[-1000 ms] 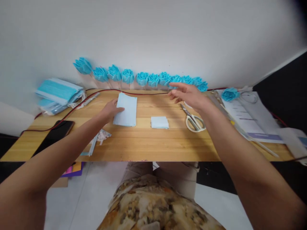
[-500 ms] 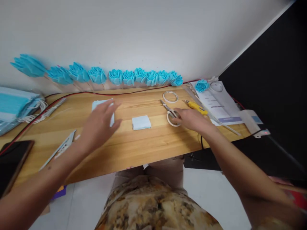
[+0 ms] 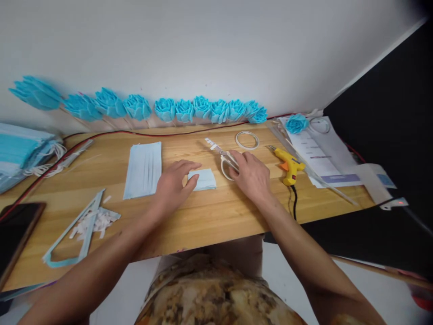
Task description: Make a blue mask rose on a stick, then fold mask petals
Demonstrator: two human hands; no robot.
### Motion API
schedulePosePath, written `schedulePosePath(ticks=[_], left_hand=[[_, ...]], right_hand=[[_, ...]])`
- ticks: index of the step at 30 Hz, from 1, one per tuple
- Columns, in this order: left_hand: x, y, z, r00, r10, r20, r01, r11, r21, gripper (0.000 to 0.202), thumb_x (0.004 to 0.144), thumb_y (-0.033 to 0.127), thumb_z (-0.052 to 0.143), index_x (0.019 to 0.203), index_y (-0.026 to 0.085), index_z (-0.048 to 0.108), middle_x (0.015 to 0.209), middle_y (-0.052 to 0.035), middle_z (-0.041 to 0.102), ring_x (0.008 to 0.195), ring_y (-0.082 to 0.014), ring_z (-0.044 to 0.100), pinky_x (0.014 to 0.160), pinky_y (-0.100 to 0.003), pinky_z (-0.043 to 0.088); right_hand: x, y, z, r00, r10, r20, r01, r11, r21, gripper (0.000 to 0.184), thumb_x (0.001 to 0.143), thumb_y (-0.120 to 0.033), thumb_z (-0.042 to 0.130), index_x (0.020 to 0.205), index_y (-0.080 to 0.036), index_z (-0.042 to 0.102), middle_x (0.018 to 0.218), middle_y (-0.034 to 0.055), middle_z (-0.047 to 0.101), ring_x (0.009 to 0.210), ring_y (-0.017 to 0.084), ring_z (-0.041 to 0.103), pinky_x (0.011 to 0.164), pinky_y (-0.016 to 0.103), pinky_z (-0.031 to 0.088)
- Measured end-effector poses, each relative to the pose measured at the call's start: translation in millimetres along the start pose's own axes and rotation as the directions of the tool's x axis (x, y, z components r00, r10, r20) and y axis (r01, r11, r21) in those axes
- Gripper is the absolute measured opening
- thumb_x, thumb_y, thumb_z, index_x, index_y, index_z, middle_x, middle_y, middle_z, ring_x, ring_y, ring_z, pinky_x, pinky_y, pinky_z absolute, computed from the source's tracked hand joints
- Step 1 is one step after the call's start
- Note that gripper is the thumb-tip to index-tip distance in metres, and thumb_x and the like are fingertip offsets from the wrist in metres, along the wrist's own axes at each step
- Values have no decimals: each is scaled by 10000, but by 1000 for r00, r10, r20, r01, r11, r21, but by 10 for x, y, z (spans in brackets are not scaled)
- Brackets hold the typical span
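My right hand (image 3: 251, 176) grips the handles of white-handled scissors (image 3: 226, 158), whose blades point up and to the left above the table. At the left edge of a small folded stack of pale blue mask fabric (image 3: 204, 179), my left hand (image 3: 176, 183) has thumb and fingers apart; whether it touches the stack I cannot tell. Just left of that hand lies a larger flat piece of pleated pale blue fabric (image 3: 142, 169). A roll of narrow white tape (image 3: 247, 141) rests behind the scissors.
Blue fabric roses (image 3: 165, 109) line the wall. A yellow glue gun (image 3: 287, 164) and papers (image 3: 320, 153) are at right. Cut strips (image 3: 88, 232) with white scraps (image 3: 96, 222), a phone (image 3: 20, 234) and stacked face masks (image 3: 20, 151) sit at left. A red-black cable (image 3: 162, 135) crosses behind.
My left hand has moved right, off the larger fabric piece to the small stack. My right hand has brought the scissors left, toward the stack.
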State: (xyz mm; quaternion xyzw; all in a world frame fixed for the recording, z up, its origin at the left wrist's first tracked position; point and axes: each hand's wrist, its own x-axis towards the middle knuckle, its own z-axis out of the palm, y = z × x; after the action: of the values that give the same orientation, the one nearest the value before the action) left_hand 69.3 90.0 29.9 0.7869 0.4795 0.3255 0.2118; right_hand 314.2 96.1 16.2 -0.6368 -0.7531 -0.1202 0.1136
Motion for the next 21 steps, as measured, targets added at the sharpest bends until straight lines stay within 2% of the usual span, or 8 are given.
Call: schedulePosePath(ticks=[4, 8, 15, 18, 21], left_hand=[[-37, -83, 41, 1000, -2, -31, 1, 998, -57, 231, 939, 263, 545, 1051, 197, 737, 1028, -66, 766, 842, -189, 678, 818, -366, 561], [-26, -91, 16, 999, -33, -42, 30, 996, -82, 224, 929, 268, 552, 1026, 201, 743, 1009, -62, 767, 806, -174, 663, 787, -342, 553], [-1, -104, -34, 992, -118, -41, 116, 992, -49, 259, 914, 283, 537, 1046, 201, 744, 1026, -65, 766, 796, -176, 652, 772, -336, 541], [3, -118, -41, 989, -131, -64, 128, 990, -52, 267, 915, 272, 527, 1057, 207, 744, 1027, -59, 767, 791, -169, 642, 748, -322, 521], [9, -135, -45, 990, -120, -74, 116, 991, -60, 290, 922, 259, 506, 1076, 188, 742, 1017, -67, 767, 782, -167, 628, 729, -318, 502]], right_hand=[[-16, -11, 28, 999, -19, -40, 21, 999, 43, 426, 924, -239, 567, 1348, -236, 609, 1049, 96, 695, 905, 247, 614, 715, 328, 394], [2, 33, 11, 1000, 15, -2, -15, 998, 60, 394, 924, -255, 573, 1312, -230, 640, 1033, 109, 694, 903, 256, 612, 724, 336, 399], [-54, 412, -163, 968, 108, 225, -99, 994, -53, 408, 966, -365, 509, 1328, -216, 624, 1092, 139, 698, 928, 314, 629, 750, 380, 423], [-53, 474, -285, 961, 67, 269, -50, 996, -68, 396, 989, -358, 469, 1297, -176, 642, 1116, 165, 695, 1017, 347, 618, 821, 415, 440], [-8, 302, -370, 966, -45, 254, 30, 998, 62, 359, 1005, -308, 443, 1244, -170, 673, 1154, 169, 692, 1086, 347, 608, 883, 429, 441]])
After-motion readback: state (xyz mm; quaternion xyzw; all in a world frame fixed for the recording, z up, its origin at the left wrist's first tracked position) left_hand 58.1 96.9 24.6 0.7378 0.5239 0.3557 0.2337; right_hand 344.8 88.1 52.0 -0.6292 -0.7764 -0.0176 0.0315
